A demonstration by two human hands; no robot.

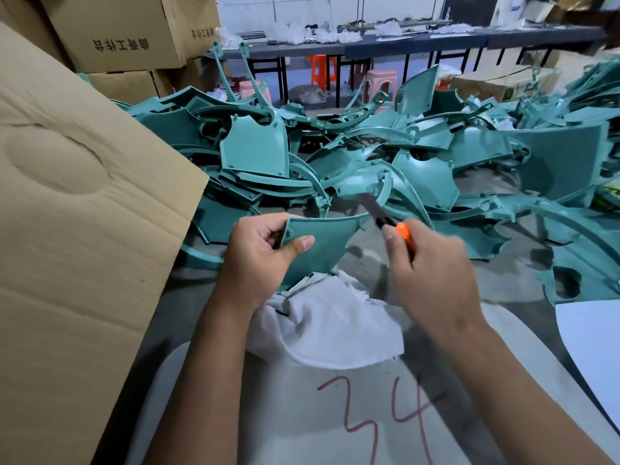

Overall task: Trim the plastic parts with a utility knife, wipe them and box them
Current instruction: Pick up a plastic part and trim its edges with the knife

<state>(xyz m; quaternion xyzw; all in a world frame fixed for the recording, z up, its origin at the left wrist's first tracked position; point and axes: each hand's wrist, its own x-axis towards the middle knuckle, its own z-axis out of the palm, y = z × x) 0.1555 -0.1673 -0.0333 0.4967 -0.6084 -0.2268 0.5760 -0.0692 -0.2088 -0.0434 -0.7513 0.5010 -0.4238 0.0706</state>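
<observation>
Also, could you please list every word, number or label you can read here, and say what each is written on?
"34": drawn in red marker on the grey surface below the white cloth.
Black printed characters on the cardboard boxes at upper left: appear upside down, not read reliably.
Nothing readable on the teal parts or the utility knife.

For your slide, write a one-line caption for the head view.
Left hand holds a teal plastic part while the right hand trims its edge with an orange utility knife.
</observation>
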